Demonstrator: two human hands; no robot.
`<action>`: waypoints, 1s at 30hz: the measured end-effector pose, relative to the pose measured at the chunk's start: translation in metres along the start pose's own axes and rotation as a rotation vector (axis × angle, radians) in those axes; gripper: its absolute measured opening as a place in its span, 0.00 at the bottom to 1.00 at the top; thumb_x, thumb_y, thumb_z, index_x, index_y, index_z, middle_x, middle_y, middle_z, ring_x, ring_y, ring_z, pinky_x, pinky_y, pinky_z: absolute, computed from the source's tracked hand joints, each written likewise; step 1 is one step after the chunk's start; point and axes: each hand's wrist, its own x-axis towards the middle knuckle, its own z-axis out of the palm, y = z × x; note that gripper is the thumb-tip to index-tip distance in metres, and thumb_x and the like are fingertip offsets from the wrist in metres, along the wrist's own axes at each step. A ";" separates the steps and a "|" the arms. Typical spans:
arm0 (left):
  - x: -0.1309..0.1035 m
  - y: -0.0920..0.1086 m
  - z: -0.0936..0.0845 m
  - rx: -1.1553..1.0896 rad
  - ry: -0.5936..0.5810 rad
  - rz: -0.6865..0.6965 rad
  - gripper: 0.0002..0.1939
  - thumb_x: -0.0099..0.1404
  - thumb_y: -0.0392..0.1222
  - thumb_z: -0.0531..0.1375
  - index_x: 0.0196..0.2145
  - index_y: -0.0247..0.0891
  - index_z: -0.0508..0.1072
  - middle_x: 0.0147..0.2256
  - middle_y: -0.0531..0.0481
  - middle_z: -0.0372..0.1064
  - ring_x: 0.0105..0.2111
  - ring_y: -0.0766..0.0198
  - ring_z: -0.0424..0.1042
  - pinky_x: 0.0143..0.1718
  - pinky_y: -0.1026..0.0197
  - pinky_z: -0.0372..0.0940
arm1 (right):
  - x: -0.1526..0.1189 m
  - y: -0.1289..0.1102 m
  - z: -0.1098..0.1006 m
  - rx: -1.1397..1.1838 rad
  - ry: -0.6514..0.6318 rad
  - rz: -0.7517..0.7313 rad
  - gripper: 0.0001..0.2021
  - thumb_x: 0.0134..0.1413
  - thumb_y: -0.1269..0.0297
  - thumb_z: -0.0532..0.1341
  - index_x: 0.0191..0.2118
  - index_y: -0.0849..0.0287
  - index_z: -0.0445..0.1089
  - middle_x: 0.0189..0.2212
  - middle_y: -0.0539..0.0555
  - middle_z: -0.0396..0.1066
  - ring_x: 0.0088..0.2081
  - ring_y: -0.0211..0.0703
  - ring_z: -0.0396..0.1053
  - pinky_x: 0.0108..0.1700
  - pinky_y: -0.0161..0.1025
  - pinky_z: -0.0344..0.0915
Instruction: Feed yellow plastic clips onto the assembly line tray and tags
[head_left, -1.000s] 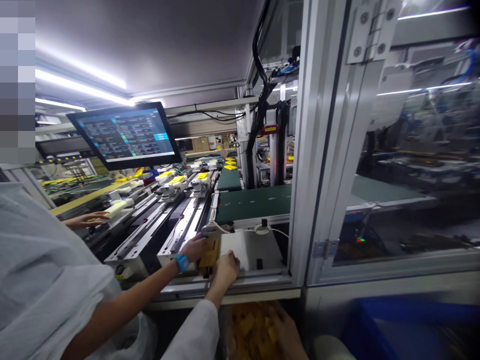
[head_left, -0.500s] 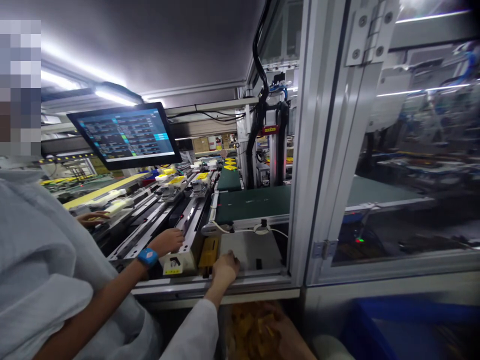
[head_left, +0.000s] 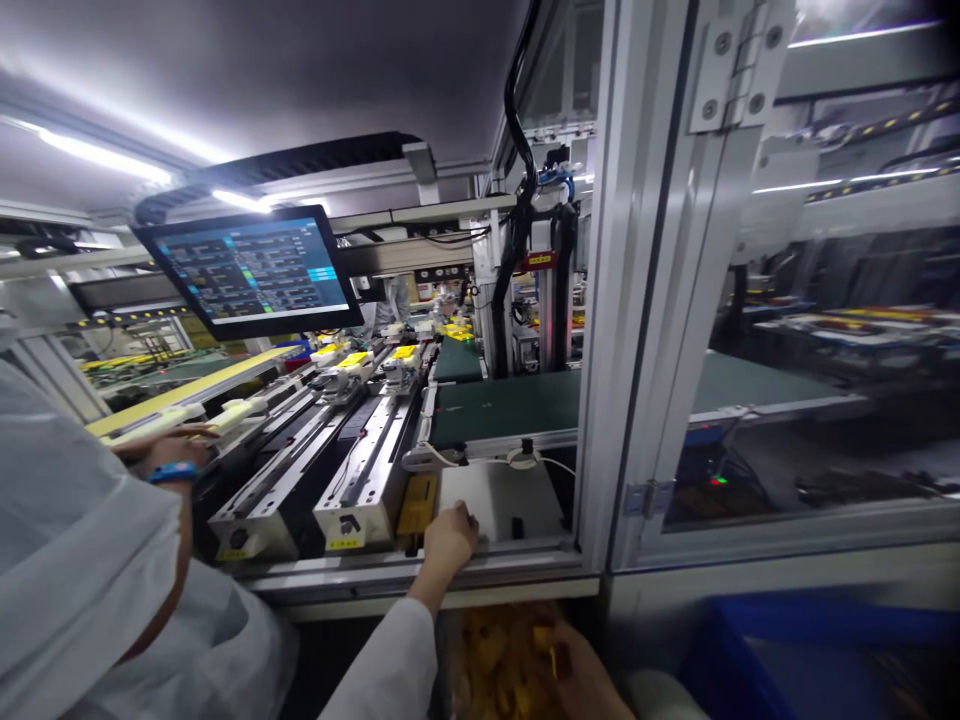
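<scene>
My left hand (head_left: 450, 537) rests at the front of a flat grey metal box (head_left: 506, 495), its fingers curled in; whatever they hold, if anything, is hidden. Left of it lies an amber-yellow block (head_left: 418, 503), apart from the hand. Lower down, below the table edge, my right hand (head_left: 585, 672) is in a clear-walled bin (head_left: 454, 665) full of small amber-yellow pieces (head_left: 495, 655). Its fingers are closed on one small yellow piece (head_left: 557, 658), partly covered by the fingers and dim.
A co-worker with a blue wristband (head_left: 174, 471) stands close on the left. Linear rails (head_left: 375, 470) carry fixtures with yellow parts. A green conveyor (head_left: 510, 405) lies behind the box. A monitor (head_left: 251, 270) hangs above, an aluminium post (head_left: 615, 300) stands right, a blue crate (head_left: 810, 650) below.
My right hand now has a yellow piece at its fingers, a little lower in the bin. My left hand stays put. The co-worker's banded hand has moved left, off the rail.
</scene>
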 end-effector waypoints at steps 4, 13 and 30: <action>-0.001 0.000 0.000 -0.001 0.001 0.003 0.16 0.70 0.45 0.50 0.47 0.39 0.73 0.44 0.37 0.79 0.45 0.49 0.79 0.42 0.54 0.69 | 0.000 0.000 0.007 0.082 -0.036 0.017 0.17 0.30 0.75 0.65 0.32 0.55 0.79 0.31 0.49 0.81 0.37 0.45 0.77 0.41 0.36 0.70; 0.001 -0.001 0.001 0.005 0.007 0.007 0.15 0.70 0.45 0.50 0.47 0.38 0.72 0.43 0.36 0.79 0.45 0.49 0.79 0.41 0.55 0.69 | -0.007 -0.003 0.011 0.023 0.001 0.057 0.16 0.27 0.74 0.65 0.30 0.53 0.78 0.31 0.50 0.81 0.35 0.48 0.77 0.36 0.39 0.70; -0.001 -0.001 0.000 0.010 0.011 0.005 0.16 0.71 0.45 0.50 0.47 0.38 0.72 0.43 0.38 0.79 0.45 0.50 0.79 0.41 0.56 0.68 | -0.007 0.002 0.008 -0.031 0.169 0.136 0.17 0.33 0.53 0.72 0.34 0.53 0.79 0.28 0.51 0.80 0.29 0.47 0.76 0.30 0.40 0.71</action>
